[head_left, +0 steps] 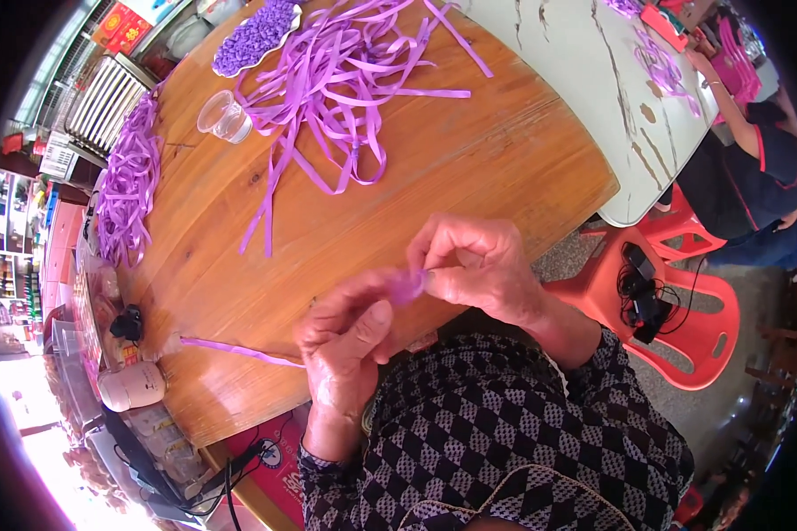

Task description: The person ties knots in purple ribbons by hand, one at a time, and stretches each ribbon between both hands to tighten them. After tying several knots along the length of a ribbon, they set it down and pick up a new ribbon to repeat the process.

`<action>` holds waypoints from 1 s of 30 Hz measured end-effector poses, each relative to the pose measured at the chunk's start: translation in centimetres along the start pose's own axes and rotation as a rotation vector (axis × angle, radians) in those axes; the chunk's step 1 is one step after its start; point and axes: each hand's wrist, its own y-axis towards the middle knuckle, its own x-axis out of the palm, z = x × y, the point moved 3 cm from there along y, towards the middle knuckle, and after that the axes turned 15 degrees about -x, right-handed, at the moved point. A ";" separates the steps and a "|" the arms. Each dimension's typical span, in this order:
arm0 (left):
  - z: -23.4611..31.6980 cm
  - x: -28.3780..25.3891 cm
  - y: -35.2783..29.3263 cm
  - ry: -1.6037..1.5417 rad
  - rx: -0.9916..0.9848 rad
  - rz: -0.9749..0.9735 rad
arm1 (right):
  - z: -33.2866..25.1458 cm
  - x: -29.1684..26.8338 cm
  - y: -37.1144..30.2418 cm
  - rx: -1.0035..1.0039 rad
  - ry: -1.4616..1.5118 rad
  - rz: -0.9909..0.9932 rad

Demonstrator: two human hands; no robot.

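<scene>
Over the near edge of the wooden table (pixel 469 190), both my hands work on one purple ribbon (pixel 239 351). Its tail runs out from under my left hand (pixel 350 332) toward the table's left side. The fingers of that hand are curled round the ribbon, and a blurred purple loop shows at their tips. My right hand (pixel 478 270) pinches the loop between thumb and forefinger, close against the left fingertips. The exact shape of the fold is smeared by motion. Farther off lies a loose heap of purple ribbons (pixel 336 84).
A scalloped white dish (pixel 297 22) holds small purple knotted pieces. A clear plastic cup (pixel 225 117) stands beside the ribbons. More ribbon (pixel 128 181) hangs at the left edge. At right are a red stool (pixel 695 332) with black cables and a person (pixel 762 168) at a white table (pixel 584 80).
</scene>
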 end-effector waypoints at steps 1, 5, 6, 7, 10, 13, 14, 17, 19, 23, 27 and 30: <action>0.2 -0.2 0.0 0.000 -0.001 -0.001 | -0.3 -0.2 0.0 0.000 -0.001 0.002; 1.1 -1.2 -0.3 0.102 0.235 0.089 | -0.9 -0.8 0.1 0.125 -0.046 0.004; 1.1 -1.3 -0.5 0.120 0.261 0.113 | -0.9 -0.8 0.1 0.153 -0.061 -0.034; 1.1 -1.3 -0.6 0.140 0.285 0.137 | -0.7 -0.9 0.0 0.155 -0.061 -0.031; 1.8 -1.8 -1.2 0.269 0.451 0.223 | -0.7 -1.1 -0.2 0.093 -0.162 -0.116; 2.1 -1.9 -1.8 0.337 0.478 0.234 | -0.9 -1.3 -0.5 0.155 -0.181 -0.177; 2.1 -2.6 -1.7 0.338 0.476 0.234 | -1.0 -1.3 -0.4 0.108 -0.216 -0.174; 1.8 -3.4 -0.9 0.818 0.458 0.329 | -0.7 -1.3 -0.2 -0.042 -0.363 -0.209; 2.2 -1.0 -0.5 1.403 0.802 0.402 | -0.6 -0.9 0.0 -0.146 -0.473 -0.251; 1.4 0.5 0.2 0.627 0.163 -0.019 | -1.3 0.1 0.5 -0.347 -0.628 -0.281; 0.6 0.9 0.6 0.223 -0.089 -0.084 | -2.3 0.0 0.8 -0.387 -0.700 -0.306; 0.3 0.9 0.8 0.174 -0.207 -0.086 | -2.5 -0.1 0.7 -0.446 -0.743 -0.290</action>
